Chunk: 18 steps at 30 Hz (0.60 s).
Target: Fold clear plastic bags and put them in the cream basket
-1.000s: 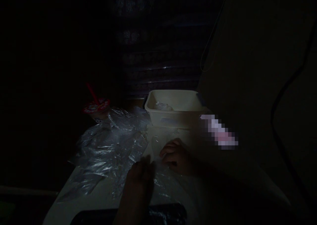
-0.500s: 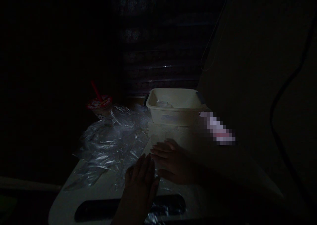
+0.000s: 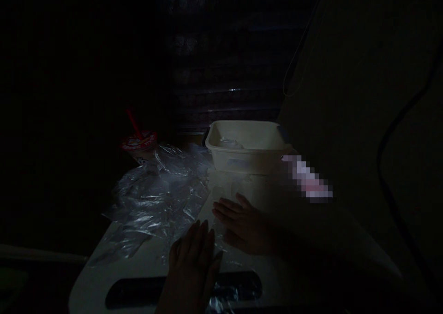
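The scene is very dark. My left hand [image 3: 194,258] lies palm down over the white tabletop [image 3: 93,288], fingers stretched forward. To its right, my right hand [image 3: 244,224] is flat with its fingers extended toward the left. Under and between the hands there seems to be thin clear plastic, its edges hard to make out. A heap of crinkled clear plastic bags [image 3: 148,203] spreads to the left of both hands. Beyond the hands stands a cream plastic basin [image 3: 242,159] with a piece of clear plastic [image 3: 230,143] inside.
A cup with a red printed lid [image 3: 140,141] and red straw stands at the back left. A dark slot [image 3: 136,292] runs along the near table edge. Right of the basin is a blurred-out patch [image 3: 309,180]. A dark cable [image 3: 384,143] hangs at the right.
My left hand has shifted slightly back and left, away from my right hand. My right hand's fingers have spread a little more. The bags and basin stay in place.
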Available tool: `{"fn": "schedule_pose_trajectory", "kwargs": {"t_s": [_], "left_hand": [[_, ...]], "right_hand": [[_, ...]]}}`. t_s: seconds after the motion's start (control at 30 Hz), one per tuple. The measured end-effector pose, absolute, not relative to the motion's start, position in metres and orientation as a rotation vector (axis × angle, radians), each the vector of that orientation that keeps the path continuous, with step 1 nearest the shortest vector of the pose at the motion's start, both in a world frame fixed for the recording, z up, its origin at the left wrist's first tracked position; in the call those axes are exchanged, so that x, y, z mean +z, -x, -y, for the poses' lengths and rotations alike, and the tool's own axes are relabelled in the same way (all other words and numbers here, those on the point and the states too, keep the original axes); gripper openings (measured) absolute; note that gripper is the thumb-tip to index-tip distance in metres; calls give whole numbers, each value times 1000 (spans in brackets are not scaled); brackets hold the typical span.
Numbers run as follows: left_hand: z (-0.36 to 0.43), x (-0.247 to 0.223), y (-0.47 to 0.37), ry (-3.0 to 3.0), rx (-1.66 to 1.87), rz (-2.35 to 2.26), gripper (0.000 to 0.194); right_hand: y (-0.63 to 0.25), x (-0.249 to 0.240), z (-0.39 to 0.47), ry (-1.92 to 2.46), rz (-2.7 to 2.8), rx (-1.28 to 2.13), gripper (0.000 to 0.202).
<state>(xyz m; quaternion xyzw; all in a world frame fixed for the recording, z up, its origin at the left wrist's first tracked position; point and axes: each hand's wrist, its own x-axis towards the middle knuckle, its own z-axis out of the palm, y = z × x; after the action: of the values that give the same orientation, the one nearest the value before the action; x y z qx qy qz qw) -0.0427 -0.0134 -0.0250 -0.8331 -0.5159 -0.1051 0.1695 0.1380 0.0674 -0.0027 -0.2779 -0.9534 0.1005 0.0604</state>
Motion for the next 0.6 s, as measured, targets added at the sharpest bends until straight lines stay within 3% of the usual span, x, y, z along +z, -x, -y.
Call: {"fn": "schedule_pose_trajectory", "kwargs": {"t_s": [0.6], "left_hand": [[21,-19,35,2366,-421,1647,34]], "right_hand": [[-139,-2,-66,936,2844,131,56]]}}
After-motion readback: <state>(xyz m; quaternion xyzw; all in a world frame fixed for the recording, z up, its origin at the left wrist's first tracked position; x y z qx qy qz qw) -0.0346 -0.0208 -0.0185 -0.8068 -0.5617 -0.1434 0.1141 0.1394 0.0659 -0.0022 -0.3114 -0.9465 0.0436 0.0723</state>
